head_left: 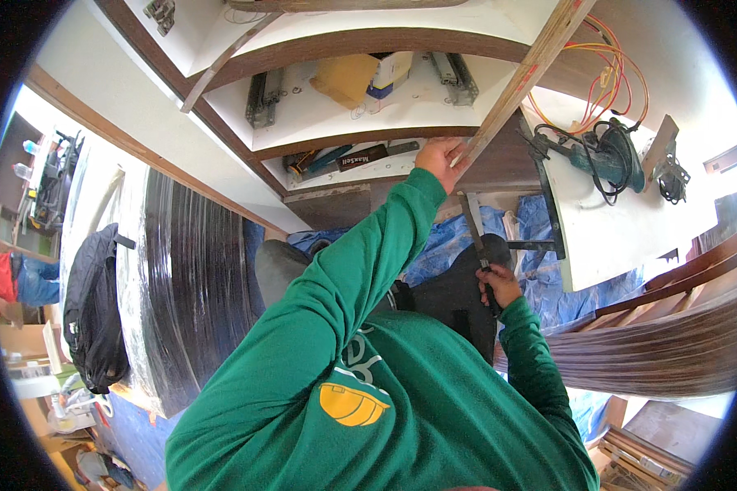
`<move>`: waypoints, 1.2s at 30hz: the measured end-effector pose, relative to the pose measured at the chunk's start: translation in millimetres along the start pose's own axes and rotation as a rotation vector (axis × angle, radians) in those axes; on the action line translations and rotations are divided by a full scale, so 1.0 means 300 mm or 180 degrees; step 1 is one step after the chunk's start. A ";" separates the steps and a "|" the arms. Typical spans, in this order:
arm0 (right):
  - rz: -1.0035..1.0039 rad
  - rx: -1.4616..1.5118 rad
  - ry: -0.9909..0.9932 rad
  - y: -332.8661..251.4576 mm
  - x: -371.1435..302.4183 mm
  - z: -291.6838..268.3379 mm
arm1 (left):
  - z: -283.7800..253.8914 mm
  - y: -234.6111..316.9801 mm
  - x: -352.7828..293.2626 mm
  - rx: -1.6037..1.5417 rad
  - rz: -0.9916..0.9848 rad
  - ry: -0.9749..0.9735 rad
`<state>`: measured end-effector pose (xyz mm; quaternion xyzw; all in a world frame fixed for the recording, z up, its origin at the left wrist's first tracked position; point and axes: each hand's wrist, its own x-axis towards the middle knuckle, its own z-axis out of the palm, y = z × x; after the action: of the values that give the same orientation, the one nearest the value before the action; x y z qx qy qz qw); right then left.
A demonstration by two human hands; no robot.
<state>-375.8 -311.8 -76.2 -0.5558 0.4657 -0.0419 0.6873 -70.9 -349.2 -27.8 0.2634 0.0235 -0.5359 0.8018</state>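
Right hand (501, 285) gripping a long flat tool (473, 222) by its dark handle, right of centre, left hand (441, 162) against a slanting wooden strip (513, 96), its grip impossible to tell, white shelf (409, 105) at upper centre

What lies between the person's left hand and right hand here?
In the head view, a long flat blade, held in the right hand, extends toward the left hand; blue sheeting shows behind it.
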 end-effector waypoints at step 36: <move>0.0069 0.0083 -0.0042 -0.024 0.007 0.011 | -0.093 0.136 -0.006 0.0644 -0.0134 0.0124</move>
<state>-369.1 -313.3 -71.9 -0.5420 0.4666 -0.0368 0.6980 -29.3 -323.3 -35.1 0.3528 -0.0096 -0.5471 0.7590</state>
